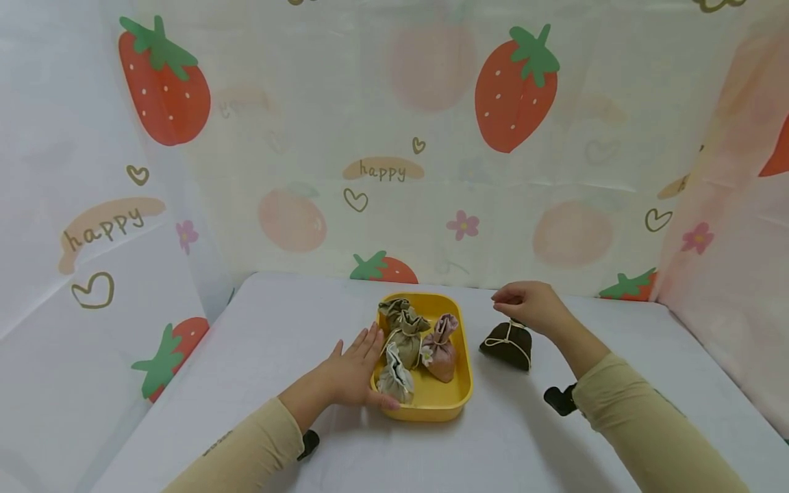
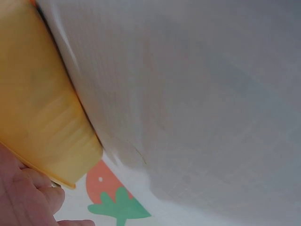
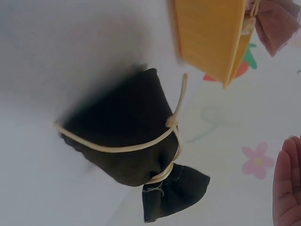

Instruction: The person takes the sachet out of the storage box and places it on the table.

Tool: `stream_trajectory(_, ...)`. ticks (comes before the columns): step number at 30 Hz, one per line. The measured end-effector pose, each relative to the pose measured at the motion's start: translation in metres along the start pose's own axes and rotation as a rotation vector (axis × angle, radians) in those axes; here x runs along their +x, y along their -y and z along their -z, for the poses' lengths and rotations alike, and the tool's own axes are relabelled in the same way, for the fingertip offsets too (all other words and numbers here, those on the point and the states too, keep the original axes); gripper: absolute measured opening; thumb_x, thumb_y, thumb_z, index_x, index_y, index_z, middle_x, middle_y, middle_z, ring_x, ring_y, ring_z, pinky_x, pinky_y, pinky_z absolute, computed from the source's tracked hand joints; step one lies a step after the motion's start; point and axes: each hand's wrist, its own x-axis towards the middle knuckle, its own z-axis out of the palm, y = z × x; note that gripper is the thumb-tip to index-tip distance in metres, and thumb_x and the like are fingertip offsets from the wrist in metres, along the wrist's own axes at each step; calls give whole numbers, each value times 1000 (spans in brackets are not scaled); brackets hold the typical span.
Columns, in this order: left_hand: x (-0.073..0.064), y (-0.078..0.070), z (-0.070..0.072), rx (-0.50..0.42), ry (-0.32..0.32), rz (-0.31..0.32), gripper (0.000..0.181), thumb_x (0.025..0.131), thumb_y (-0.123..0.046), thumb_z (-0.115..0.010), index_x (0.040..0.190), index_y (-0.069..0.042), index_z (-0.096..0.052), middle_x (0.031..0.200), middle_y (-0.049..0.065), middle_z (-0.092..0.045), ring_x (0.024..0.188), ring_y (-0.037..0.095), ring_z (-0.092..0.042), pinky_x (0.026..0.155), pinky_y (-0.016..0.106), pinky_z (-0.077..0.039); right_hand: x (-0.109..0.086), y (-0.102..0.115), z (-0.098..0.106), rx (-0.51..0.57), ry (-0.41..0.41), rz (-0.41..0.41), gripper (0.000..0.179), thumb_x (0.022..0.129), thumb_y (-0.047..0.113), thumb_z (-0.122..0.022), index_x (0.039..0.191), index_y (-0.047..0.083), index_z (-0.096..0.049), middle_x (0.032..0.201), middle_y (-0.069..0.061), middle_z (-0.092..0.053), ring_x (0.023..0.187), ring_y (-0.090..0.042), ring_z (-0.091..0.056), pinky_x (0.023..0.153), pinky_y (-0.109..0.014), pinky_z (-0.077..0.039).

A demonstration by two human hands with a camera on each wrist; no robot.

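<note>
My left hand (image 1: pixel 354 370) lies along the left side of a yellow tray (image 1: pixel 465 383), fingers straight against its rim and thumb at the near corner. Inside the tray are a tan drawstring pouch (image 1: pixel 407 342), a pink pouch (image 1: pixel 440 356) with a small white flower, and a pale grey pouch (image 1: pixel 396 376). To the right of the tray is a black drawstring pouch (image 1: pixel 508 344), tied with cream cord. My right hand (image 1: pixel 533 305) is just above it, fingers extended. In the right wrist view, the black pouch's gathered neck (image 3: pixel 176 190) shows with no fingers around it.
A white cloth covers the table (image 1: pixel 290 329). Behind it hangs a pale backdrop (image 1: pixel 431 205) printed with strawberries, hearts and flowers, with further printed sheets at both sides. A black strap end (image 1: pixel 559 400) sticks out by the right sleeve.
</note>
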Motion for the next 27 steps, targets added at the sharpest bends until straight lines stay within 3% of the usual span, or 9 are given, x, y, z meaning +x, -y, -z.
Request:
stream_trajectory(11,1,2,-2,2,-1,0,129,55,-91,-36,148,-9,1,154,7,4,140,24,3,106,57,-9,13,18,-13,-1,26,39,16,84,18,-66,96,9,-70,88,-4,-69,82,-18,-63,76,-36,-51)
stream_trajectory(19,-1,0,2,-9,4,-1,129,55,-90,-38,147,-8,0,154,8,3,140,25,2,106,57,-9,23,31,-21,38,80,18,20,83,20,-68,99,8,-70,89,-4,-68,82,-18,-62,75,-34,-52)
stream_trajectory(27,-1,1,0,-6,-6,-13,130,55,-91,-36,147,-7,-1,154,8,3,140,26,1,106,58,-10,31,36,-31,1,146,-9,31,81,26,-70,103,5,-69,90,-2,-68,83,-18,-61,76,-35,-51)
